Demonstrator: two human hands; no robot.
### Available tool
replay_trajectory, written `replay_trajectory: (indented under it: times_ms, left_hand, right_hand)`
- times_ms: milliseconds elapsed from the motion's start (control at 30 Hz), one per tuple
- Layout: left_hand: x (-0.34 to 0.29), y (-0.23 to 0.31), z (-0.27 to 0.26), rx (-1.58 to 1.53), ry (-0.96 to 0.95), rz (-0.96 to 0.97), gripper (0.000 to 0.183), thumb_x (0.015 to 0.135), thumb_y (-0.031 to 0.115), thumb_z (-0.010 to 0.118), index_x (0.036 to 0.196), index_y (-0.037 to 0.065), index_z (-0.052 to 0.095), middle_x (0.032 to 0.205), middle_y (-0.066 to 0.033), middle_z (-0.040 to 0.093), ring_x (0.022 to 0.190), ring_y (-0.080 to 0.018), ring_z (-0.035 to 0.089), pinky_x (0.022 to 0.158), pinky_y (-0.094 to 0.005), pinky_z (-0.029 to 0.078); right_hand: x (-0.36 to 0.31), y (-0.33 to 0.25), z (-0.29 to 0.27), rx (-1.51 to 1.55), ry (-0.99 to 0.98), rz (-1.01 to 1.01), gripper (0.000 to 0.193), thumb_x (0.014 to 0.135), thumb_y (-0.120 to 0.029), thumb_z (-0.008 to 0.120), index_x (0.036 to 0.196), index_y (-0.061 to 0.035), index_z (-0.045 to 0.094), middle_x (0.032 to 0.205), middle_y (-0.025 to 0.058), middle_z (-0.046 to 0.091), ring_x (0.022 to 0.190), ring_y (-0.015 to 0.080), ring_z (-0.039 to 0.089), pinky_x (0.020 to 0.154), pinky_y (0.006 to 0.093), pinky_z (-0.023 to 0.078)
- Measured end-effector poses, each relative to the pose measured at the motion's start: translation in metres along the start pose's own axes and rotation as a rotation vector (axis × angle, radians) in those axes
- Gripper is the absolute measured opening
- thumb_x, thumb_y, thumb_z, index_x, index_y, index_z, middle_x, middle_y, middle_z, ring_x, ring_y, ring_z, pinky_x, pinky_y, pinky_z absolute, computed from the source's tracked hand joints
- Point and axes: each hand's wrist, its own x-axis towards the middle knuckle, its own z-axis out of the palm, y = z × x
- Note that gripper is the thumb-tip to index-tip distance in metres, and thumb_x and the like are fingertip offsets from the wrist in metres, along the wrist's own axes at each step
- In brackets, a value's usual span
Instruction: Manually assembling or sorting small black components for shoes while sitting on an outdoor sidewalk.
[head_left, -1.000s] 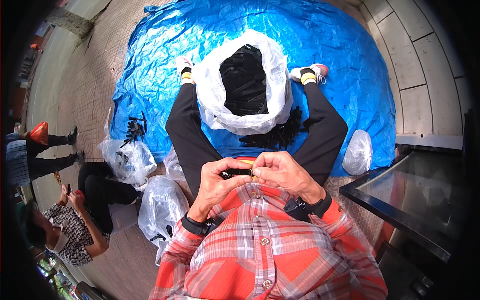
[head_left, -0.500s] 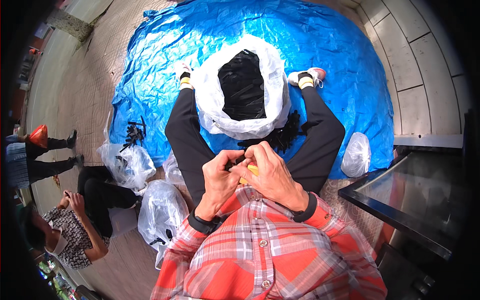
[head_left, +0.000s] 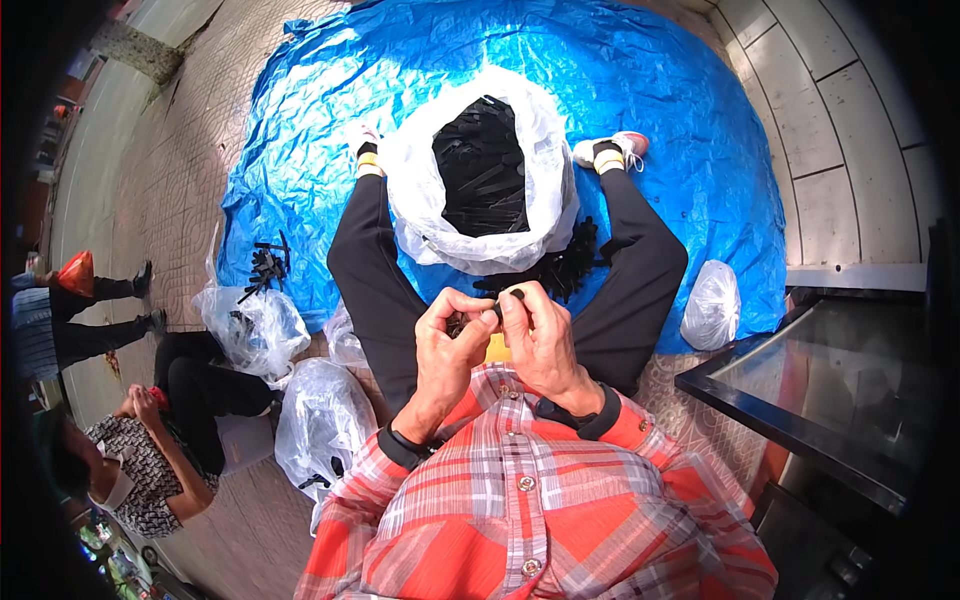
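Note:
In front of my chest, my left hand (head_left: 450,350) and my right hand (head_left: 543,345) meet with fingers pinched. Between their fingertips is a small black piece (head_left: 514,295), mostly covered, its exact kind too small to tell. A patch of something yellow (head_left: 497,349) shows just below and between my hands. Beyond them, between my legs, stands a large white plastic bag (head_left: 410,205) with its mouth wide, full of black flat strips (head_left: 482,165). More black strips (head_left: 572,265) lie in a loose heap at the bag's near right side.
A blue tarp (head_left: 690,120) lies under the bag and my feet. Clear plastic bags (head_left: 320,425) sit at my left, near another black pile (head_left: 267,268). A tied bag (head_left: 711,305) rests at right, beside a dark-framed glass panel (head_left: 810,390). A seated person (head_left: 150,465) is at left.
My fingertips have shifted; the right hand has turned more upright, its thumb up against the black piece. Less of the yellow thing shows. At left, something red now shows at the seated person's hands.

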Motion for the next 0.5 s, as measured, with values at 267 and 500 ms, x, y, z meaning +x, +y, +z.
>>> replay_trajectory:
  times_ms: [267,500]
  left_hand:
    - [0.0006,0.0016,-0.0027,-0.341,-0.106,-0.281,0.008,0.084,0.007,0.06,0.088,0.003,0.054,0.068,-0.0021,0.055,0.047,-0.0023,0.033,0.041,-0.0169,0.025]
    - [0.0,0.0034,0.0013,-0.281,-0.105,-0.3,0.014,0.083,0.005,0.058,0.096,0.002,0.056,0.077,-0.0065,0.058,0.047,-0.0025,0.033,0.041,-0.0167,0.025]
  right_hand:
    - [0.0009,-0.0018,-0.0079,-0.047,-0.022,-0.011,0.007,0.086,-0.004,0.051,0.084,0.0025,0.048,0.072,0.0155,0.054,0.061,0.0297,0.056,0.054,0.0358,0.045]
    - [-0.0027,0.0025,-0.007,0.006,0.007,-0.006,0.01,0.087,-0.006,0.05,0.081,0.0015,0.048,0.07,0.015,0.054,0.058,0.0274,0.056,0.051,0.0334,0.043]
